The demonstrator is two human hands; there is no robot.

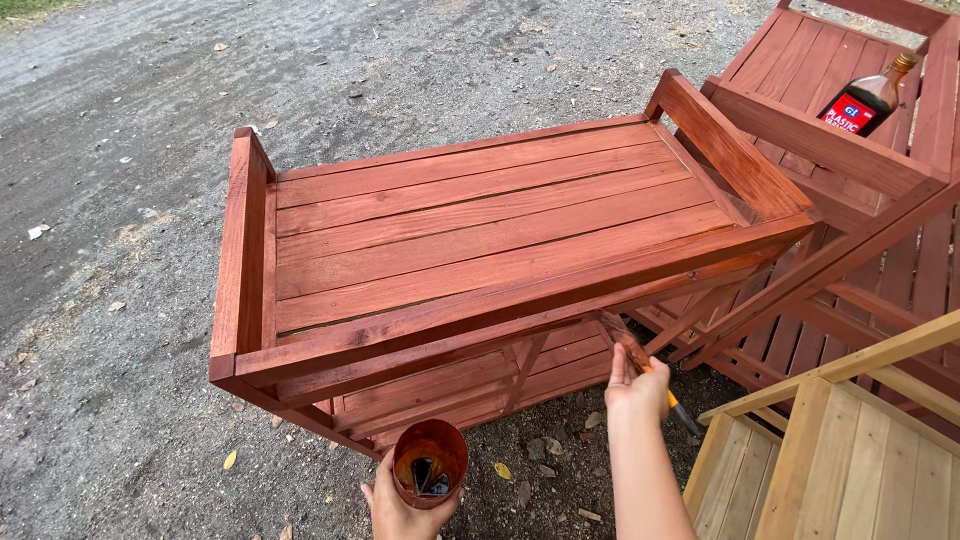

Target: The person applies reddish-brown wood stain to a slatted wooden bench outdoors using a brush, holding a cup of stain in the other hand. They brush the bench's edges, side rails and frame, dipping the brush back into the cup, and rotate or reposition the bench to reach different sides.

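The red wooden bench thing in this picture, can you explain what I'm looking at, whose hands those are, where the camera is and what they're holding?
There is no machine here. A camera worn on a person's head looks down at their own two bare hands, outdoors on gravel ground.

The left hand holds a small round cup with dark stain or varnish in it. The right hand grips a paintbrush, its tip up against the lower front rail of a slatted wooden rack that is already reddish brown.

To the right stands a second stained piece with a dark bottle lying on its slats. At the bottom right is an unstained piece of pale bare wood.
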